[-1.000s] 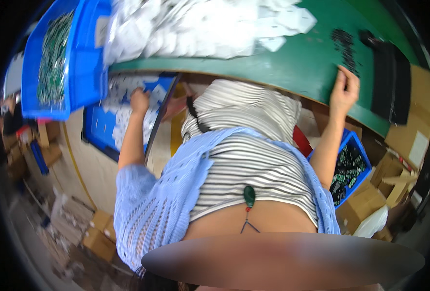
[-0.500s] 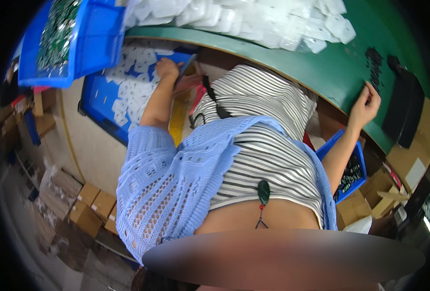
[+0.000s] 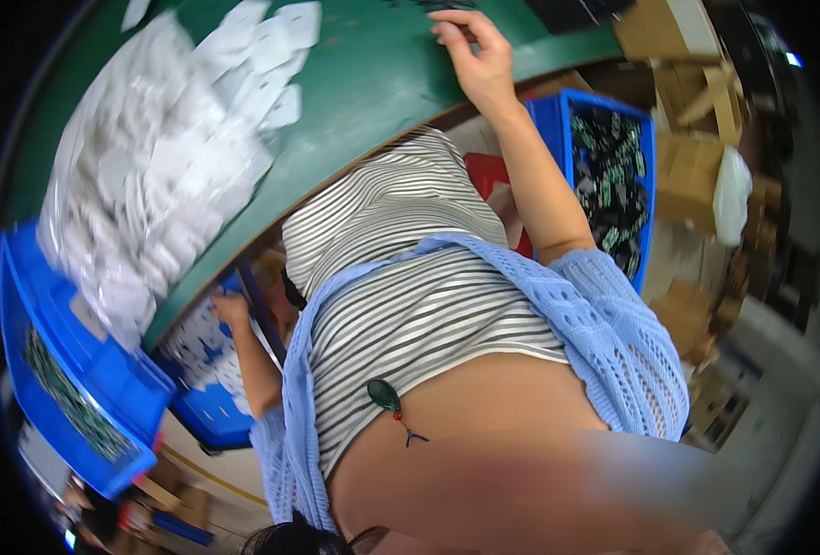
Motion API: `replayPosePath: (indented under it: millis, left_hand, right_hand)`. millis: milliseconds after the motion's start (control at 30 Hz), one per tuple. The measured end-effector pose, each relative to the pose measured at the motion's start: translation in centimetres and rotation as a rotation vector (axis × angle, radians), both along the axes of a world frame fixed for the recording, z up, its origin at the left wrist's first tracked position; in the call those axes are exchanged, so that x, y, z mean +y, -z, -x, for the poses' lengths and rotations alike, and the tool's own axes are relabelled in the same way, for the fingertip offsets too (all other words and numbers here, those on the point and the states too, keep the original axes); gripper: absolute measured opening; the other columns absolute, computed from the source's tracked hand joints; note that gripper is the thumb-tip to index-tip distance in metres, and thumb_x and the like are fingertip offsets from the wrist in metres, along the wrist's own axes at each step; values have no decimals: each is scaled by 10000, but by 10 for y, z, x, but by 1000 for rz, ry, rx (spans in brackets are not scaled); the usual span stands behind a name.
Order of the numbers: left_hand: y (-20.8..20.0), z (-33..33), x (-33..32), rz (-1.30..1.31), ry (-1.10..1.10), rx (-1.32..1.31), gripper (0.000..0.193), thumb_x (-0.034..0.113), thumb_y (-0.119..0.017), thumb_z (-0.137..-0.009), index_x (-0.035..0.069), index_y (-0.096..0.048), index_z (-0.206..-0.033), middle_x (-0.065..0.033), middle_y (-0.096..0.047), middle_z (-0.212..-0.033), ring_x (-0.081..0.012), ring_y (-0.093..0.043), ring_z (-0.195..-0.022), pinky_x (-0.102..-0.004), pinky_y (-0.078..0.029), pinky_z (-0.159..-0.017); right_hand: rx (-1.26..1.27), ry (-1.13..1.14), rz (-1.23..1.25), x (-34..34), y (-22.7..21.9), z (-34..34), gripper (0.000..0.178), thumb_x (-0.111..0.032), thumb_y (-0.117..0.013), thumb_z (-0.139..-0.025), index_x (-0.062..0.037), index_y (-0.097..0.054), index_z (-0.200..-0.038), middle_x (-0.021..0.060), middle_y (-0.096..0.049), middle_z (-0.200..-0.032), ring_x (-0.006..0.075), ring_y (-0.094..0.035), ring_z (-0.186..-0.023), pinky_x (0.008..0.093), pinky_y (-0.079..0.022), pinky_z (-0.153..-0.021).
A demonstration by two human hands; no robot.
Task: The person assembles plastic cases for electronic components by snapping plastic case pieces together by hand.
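Observation:
My right hand is over the green table, thumb and fingers curled together beside a small pile of black pieces at the top edge. Anything between the fingertips is too small to make out. Low on the left, my left hand is at the blue tray of flat white plastic pieces, below the table edge. Its fingers are too small and partly hidden to read.
A clear bag of white pieces lies on the table's left, with loose white plates beside it. Blue bins of green circuit boards stand at left and right. Cardboard boxes are stacked at far right.
My view has swung toward the right, so the table and bins appear turned. My right hand is still by the black pieces, and my left hand is still at the tray.

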State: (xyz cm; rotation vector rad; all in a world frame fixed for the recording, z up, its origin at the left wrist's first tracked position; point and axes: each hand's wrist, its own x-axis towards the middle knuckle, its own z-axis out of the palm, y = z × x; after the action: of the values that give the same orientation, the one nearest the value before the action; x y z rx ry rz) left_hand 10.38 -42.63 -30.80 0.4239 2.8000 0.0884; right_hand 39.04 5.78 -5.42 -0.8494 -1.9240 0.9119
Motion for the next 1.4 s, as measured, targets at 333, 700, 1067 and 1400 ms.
replayPosePath:
  millis: [333,700,1067,1400]
  left_hand:
    - [-189,-8,80,45,497,-257,490,18,-701,-621,20,-500,-1068,-213,-481,-1051,-387,-490,-970,-422,-427,-855]
    - [-348,-123,285,-352,1165,-321,504,-85,-625,-729,49,-462,-1186,-130,-447,-1167,-269,-475,-1074,-364,-426,-905]
    - [-294,-83,363,-425,1274,-31,551,-39,-637,-729,72,-465,-1241,-170,-487,-1200,-349,-451,-1120,-394,-376,-961]
    - [-344,32,394,-512,1194,177,284,122,-640,-801,51,-582,-1071,-135,-582,-1078,-322,-540,-1025,-367,-441,-872]
  right_hand:
    - [-162,814,-185,6,74,-193,123,-72,-573,-855,-73,-644,-956,41,-588,-826,129,-566,-693,249,-470,-635]
    - [-1061,868,234,12,205,-333,522,-334,-658,-785,-100,-506,-1226,150,-515,-1235,340,-485,-1134,439,-438,-916]
    - [-1465,637,187,32,184,-341,560,-527,-575,-792,-141,-533,-1195,159,-554,-1176,318,-589,-1030,446,-525,-727]
    - [-1371,659,-6,30,181,-374,511,-427,-642,-772,-59,-574,-1121,144,-612,-1082,345,-578,-951,430,-491,-786]
